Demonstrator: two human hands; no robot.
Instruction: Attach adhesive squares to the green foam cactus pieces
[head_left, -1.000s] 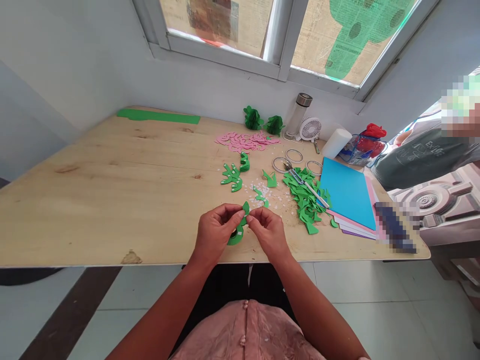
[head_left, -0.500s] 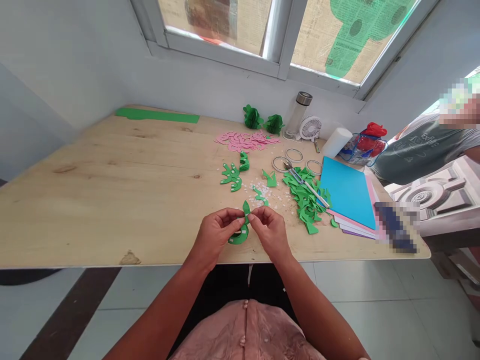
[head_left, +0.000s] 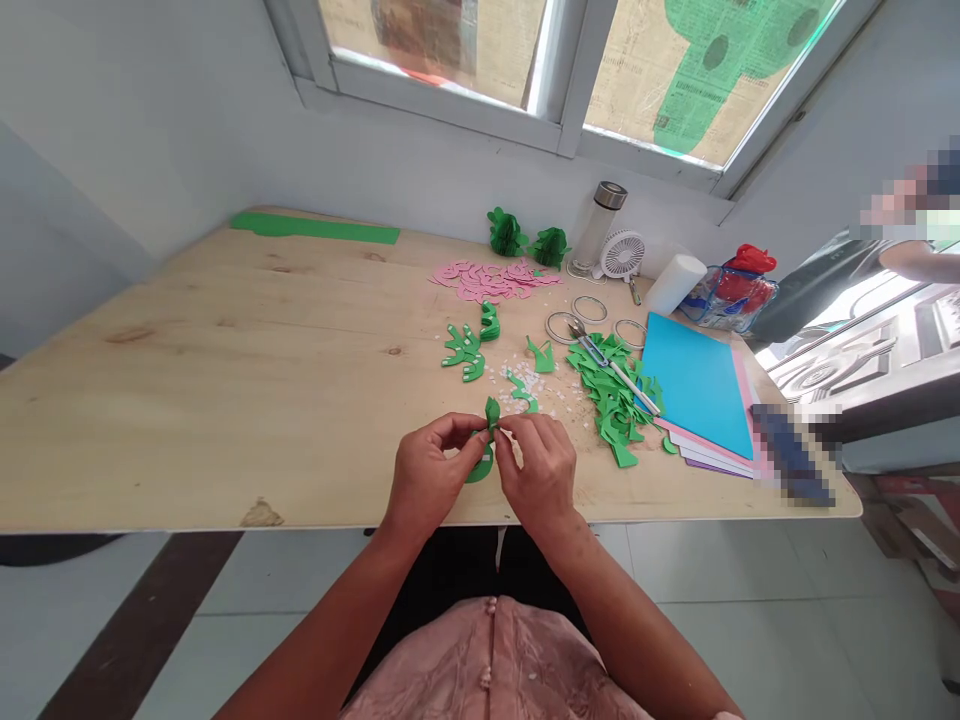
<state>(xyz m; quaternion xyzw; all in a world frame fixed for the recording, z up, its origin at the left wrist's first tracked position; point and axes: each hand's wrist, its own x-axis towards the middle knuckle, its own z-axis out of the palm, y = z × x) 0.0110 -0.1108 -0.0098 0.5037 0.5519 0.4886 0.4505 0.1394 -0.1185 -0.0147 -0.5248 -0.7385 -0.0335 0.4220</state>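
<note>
Near the table's front edge, my left hand and my right hand pinch a curved green paper cutout between thumbs and fingers. Its pointed upper end stands above the fingertips, and small white pieces show on its lower curve. Part of it is hidden behind my fingers. Just beyond lie another curved green cutout and a scatter of white paper bits. Farther left rest branched green cutouts with white pieces on them, and a stacked green cutout.
Green scraps lie to the right with a craft knife on top, beside blue paper. Pink cutouts, a bottle and a small fan stand farther back. A person is beyond the right end.
My right hand has turned, its fingers curling more over the green cutout. The cutout's top looks folded or twisted now, and less of its lower curve shows. The person at right has shifted.
</note>
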